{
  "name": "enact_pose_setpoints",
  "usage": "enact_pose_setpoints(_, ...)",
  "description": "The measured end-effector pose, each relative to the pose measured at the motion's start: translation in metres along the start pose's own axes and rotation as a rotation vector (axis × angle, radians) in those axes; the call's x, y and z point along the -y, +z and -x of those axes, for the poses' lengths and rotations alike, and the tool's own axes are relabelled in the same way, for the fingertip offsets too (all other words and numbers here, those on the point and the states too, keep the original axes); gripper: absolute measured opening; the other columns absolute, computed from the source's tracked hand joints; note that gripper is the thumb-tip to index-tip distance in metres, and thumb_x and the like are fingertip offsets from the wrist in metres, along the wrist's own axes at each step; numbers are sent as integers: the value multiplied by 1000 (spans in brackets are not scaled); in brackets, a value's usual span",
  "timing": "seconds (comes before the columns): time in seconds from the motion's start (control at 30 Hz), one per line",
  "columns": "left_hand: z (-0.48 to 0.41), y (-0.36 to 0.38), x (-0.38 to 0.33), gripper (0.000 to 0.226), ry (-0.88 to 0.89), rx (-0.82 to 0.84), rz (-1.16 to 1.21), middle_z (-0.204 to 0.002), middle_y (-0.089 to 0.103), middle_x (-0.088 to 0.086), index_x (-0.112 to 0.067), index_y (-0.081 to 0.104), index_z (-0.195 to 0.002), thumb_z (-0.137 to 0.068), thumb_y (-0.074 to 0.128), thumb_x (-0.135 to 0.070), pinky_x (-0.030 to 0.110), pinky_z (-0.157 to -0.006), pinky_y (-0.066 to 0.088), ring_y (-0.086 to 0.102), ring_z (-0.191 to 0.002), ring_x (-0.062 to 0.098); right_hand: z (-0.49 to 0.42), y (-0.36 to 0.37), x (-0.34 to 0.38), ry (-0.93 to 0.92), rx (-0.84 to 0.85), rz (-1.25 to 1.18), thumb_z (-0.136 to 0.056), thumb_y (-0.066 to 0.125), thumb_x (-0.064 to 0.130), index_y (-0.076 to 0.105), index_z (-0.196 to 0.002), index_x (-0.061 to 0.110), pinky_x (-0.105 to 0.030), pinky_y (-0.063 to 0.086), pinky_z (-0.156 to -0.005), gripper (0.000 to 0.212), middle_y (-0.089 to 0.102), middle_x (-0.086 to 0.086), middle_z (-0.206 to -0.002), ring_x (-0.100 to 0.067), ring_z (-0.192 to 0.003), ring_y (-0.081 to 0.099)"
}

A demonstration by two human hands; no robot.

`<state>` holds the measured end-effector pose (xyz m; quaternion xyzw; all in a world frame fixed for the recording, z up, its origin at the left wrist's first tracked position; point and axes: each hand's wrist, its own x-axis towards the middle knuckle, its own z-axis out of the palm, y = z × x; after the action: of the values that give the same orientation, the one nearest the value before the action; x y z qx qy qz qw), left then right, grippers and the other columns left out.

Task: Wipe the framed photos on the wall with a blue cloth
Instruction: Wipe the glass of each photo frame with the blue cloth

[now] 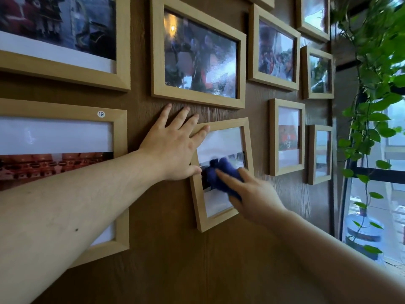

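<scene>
A: Head view. Any writing you can read?

B: One label: a round white sticker (101,114) reading "19" on the top rail of the wide frame (119,172) left of the small frame (221,172). The big landscape frame (197,55) above the small frame has faint digits at its photo's lower left corner, too small to read.

A: What surrounds the small frame?

B: It hangs on a brown wood-grain wall (166,249). To its right are two narrow upright frames, one (286,137) near it and one (320,154) beyond that. Further right still, a trailing green plant (372,84) hangs before a window, with a water jug (363,233) low behind the glass.

A: Anything blocking the view of it?

B: The left hand (173,150) lies flat and spread, palm on the wall and the frame's left rail, little finger on the top rail, thumb on the left rail. The left forearm crosses the wide frame.

A: And the cloth?

B: The blue cloth (221,174) is bunched on the small frame's glass, about mid-height. The right hand (252,194) presses it there, grip closed loosely on it, two fingers stretched over it.

A: Which way does the small frame run?

B: Long axis upright, tilted, its top leaning left.
</scene>
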<state>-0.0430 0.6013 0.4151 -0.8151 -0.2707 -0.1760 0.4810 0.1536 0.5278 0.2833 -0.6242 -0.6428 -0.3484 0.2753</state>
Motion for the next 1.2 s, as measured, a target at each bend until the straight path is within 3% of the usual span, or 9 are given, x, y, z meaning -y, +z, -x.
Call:
enact_pose_setpoints(0.13, 0, 0, -1, 96, -6, -3, -1, -162, -2, 11, -26, -9, -150, -81, 34, -76, 60, -116, -4, -11, -147, 32, 3, 1, -5, -71, 33, 73, -86, 52, 34, 36, -138, 36, -29, 45, -46, 54, 51, -4, -104, -15, -63, 47)
enact_pose_setpoints(0.37, -1, 3, -2, 96, -18, 4, -18, -162, -2, 11, -26, -9, -150, -80, 32, -77, 60, -116, -4, -11, -147, 32, 23, 10, -42, 168, -5, 61, -83, 62, 27, 37, -136, 37, -37, 50, -46, 58, 52, -7, -99, -27, -60, 54)
enact_pose_setpoints(0.5, -2, 3, -3, 96, -27, 8, -21, -162, -2, 11, -26, -8, -150, -80, 33, -76, 60, -116, -4, -10, -147, 32, 23, 8, -24, 5, 111, 24, -88, 52, 31, 29, -139, 38, -34, 49, -56, 56, 49, -6, -112, -23, -73, 55)
enact_pose_setpoints(0.63, -2, 4, -4, 96, -27, 3, -32, -162, -1, 11, -26, -8, -150, -80, 34, -76, 60, -116, -4, -9, -147, 32, 20, 8, -6, -196, 204, 47, -91, 47, 37, 22, -140, 40, -29, 41, -51, 55, 48, -7, -107, -15, -65, 44)
enact_pose_setpoints(0.77, -2, 4, -3, 97, -22, -9, -34, -162, 0, 12, -25, -7, -150, -79, 35, -76, 61, -116, -3, -8, -147, 33, 18, 8, -22, -303, 256, 131, -90, 49, 37, 23, -140, 41, -37, 53, -55, 56, 49, -9, -115, -23, -76, 57)
enact_pose_setpoints(0.9, -3, 3, -5, 97, -36, 8, -36, -162, 1, 12, -25, -6, -150, -80, 39, -74, 61, -116, -4, -9, -147, 33, 22, 1, -51, -274, 261, 221, -88, 43, 39, 33, -136, 42, -37, 54, -50, 49, 53, -8, -112, -22, -70, 60)
enact_pose_setpoints(1.07, 0, 0, -8, 92, -32, 11, -23, -162, -4, 13, -24, -4, -151, -83, 39, -68, 62, -116, -1, -9, -147, 32, 24, -12, -68, -228, 214, 244, -82, 64, 31, 39, -134, 34, -32, 49, -49, 58, 55, -8, -103, -20, -61, 57)
enact_pose_setpoints(1.2, 7, 0, -11, 86, 31, -21, -49, -161, -6, 16, -22, -3, -151, -85, 31, -66, 61, -116, 1, -8, -147, 33, 16, -30, -62, -177, 141, 215, -84, 60, 28, 40, -136, 30, -29, 42, -48, 55, 52, -7, -100, -14, -60, 42)
